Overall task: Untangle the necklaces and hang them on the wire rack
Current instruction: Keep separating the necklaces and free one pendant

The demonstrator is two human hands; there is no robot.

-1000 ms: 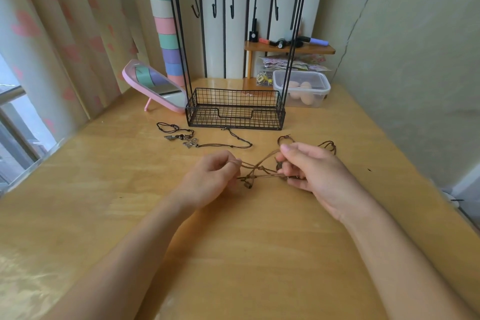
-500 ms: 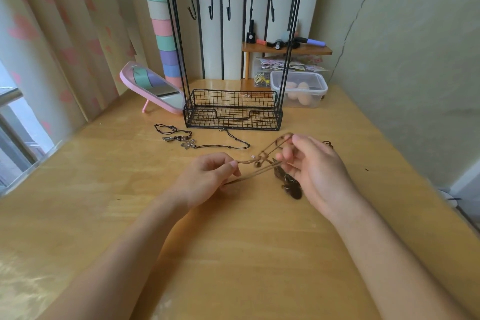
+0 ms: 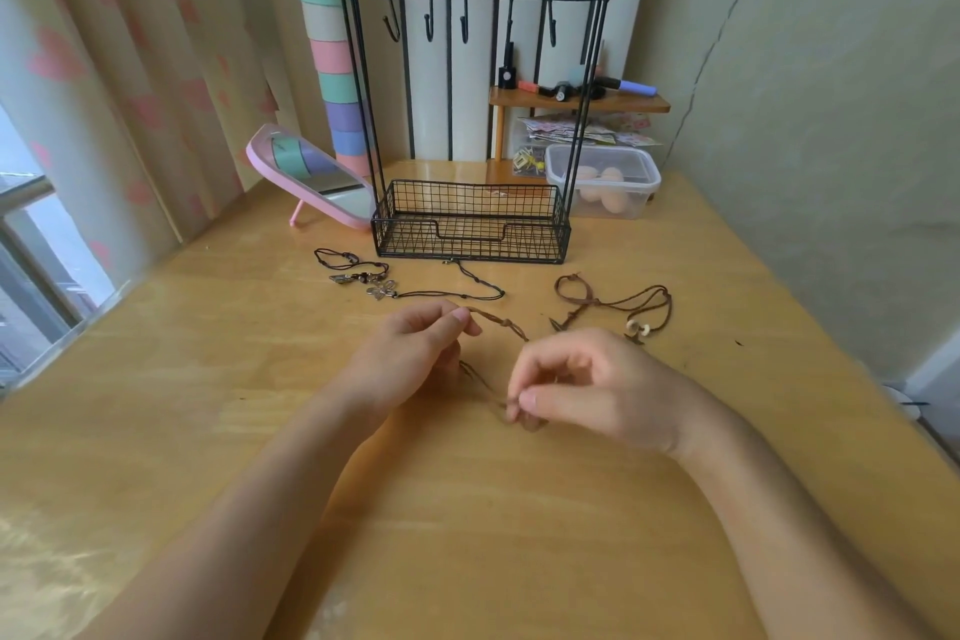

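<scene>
A black wire rack (image 3: 470, 224) with several bare hooks along its top bar stands at the back of the wooden table (image 3: 208, 457). My left hand (image 3: 410, 359) pinches one end of a brown cord necklace (image 3: 501, 322), and my right hand (image 3: 582, 385) pinches the same cord lower down near the tabletop. A second brown necklace (image 3: 613, 301) with pale beads lies loose on the table, beyond my right hand. Black cord necklaces with metal pendants (image 3: 374, 283) lie in front of the rack's left side.
A pink tilted mirror (image 3: 306, 172) stands left of the rack. A lidded clear plastic box (image 3: 602, 179) sits at the back right, under a small wooden shelf (image 3: 576, 99) carrying pens. Curtains hang at the left; a wall runs along the right.
The two brown necklaces have come apart: one now lies on the table past my right hand. My right hand has dropped toward me with the other cord; my left hand still pinches its end.
</scene>
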